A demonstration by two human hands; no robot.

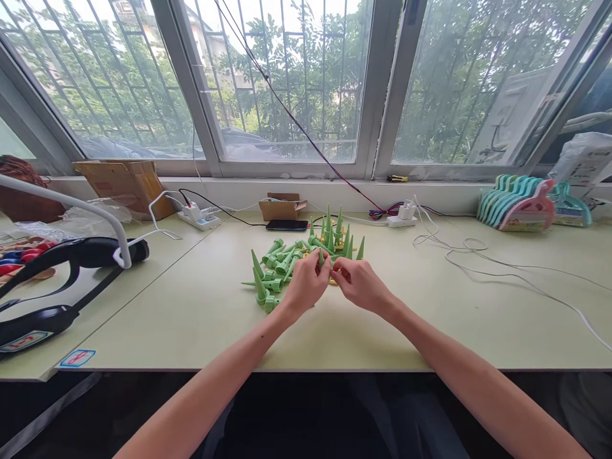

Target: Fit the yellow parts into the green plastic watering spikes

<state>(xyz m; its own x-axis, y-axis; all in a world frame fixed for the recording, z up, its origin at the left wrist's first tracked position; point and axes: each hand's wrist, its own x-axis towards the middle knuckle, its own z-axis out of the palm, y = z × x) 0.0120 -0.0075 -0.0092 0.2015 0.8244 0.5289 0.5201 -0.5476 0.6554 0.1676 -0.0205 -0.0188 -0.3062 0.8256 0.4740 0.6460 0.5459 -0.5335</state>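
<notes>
My left hand is closed around a green plastic watering spike, its point sticking up past the fingers. Close beside it, my right hand has its fingertips pinched together; whatever they hold is too small to make out. A bit of yellow plastic shows between the two hands. Left of and behind my left hand lies a loose pile of green spikes, some on their sides, some point up. Beyond my hands several more green spikes stand upright, with small yellow parts around their bases.
A black phone lies at the back before an open cardboard box. Power strips and loose white cables run along the back and right. Black goggles sit at left; pastel plastic hangers stand at right.
</notes>
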